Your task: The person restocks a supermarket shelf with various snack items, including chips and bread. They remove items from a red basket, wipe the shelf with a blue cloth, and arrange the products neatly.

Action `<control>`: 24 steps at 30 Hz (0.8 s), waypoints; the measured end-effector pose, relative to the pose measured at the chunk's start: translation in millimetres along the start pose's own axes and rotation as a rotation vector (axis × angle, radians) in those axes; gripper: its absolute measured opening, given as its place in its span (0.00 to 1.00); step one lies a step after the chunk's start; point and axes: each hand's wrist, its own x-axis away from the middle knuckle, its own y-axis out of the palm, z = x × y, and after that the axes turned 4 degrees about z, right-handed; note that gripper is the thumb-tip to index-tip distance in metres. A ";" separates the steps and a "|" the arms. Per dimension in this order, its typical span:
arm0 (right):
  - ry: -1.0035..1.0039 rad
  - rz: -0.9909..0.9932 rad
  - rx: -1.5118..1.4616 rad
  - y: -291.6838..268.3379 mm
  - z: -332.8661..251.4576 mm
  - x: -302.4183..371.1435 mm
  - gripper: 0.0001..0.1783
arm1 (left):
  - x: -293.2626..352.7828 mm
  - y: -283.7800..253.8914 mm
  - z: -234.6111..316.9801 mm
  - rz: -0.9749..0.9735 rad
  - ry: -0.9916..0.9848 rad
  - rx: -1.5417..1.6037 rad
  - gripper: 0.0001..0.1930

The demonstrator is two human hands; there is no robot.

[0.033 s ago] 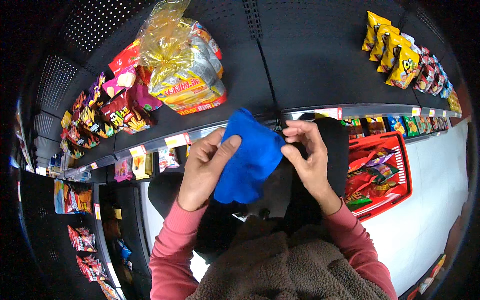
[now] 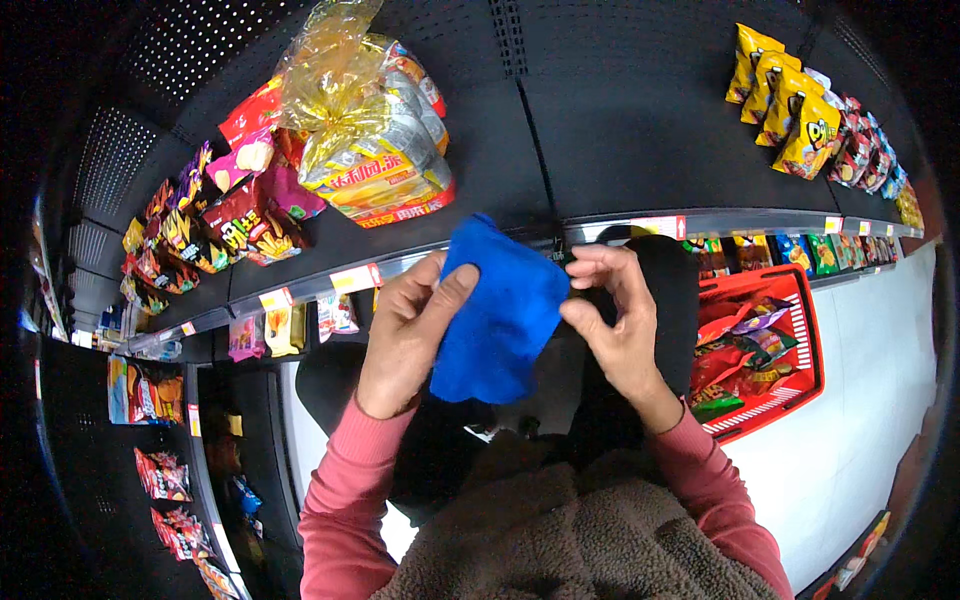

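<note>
A blue cloth (image 2: 500, 310) hangs in front of me, its surface slightly creased. My left hand (image 2: 405, 345) is closed on its left edge, thumb on top and fingers behind. Close to the opposite edge is my right hand (image 2: 622, 320). Its fingers are bent, with a gap between thumb and forefinger; the thumb tip meets or nearly meets the cloth. Both hands are just in front of the black shelf (image 2: 620, 130).
On the shelf's left stand a large clear-and-yellow wrapped snack bundle (image 2: 385, 170) and several snack bags (image 2: 250, 225). Yellow bags (image 2: 808, 137) line its far right. A red basket (image 2: 812, 340) of snack packets is right of me, above the pale floor (image 2: 850, 440). Lower shelves hold more packets (image 2: 160, 475).
The cloth has shifted very slightly, its right edge and lower corner moving a little to the right. Both hands stay almost in place.
</note>
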 end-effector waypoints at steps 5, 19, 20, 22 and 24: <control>-0.338 -0.189 0.333 15.1 -21.4 16.3 0.50 | -3.1 0.6 -12.3 0.162 0.006 0.200 0.11; 0.232 -0.127 0.080 11.5 -25.0 19.1 0.16 | 24.6 32.0 -11.0 -0.002 -0.031 0.364 0.24; 0.262 0.063 -0.223 13.1 -30.3 23.0 0.17 | 27.0 33.8 -9.2 -0.004 -0.001 0.334 0.23; 0.363 0.052 -0.342 -24.2 -35.2 18.9 0.14 | 27.7 34.9 -8.2 0.008 0.060 0.261 0.21; 0.401 0.209 -0.354 -64.3 -36.8 17.7 0.09 | 26.2 33.5 -11.0 -0.012 0.059 0.240 0.19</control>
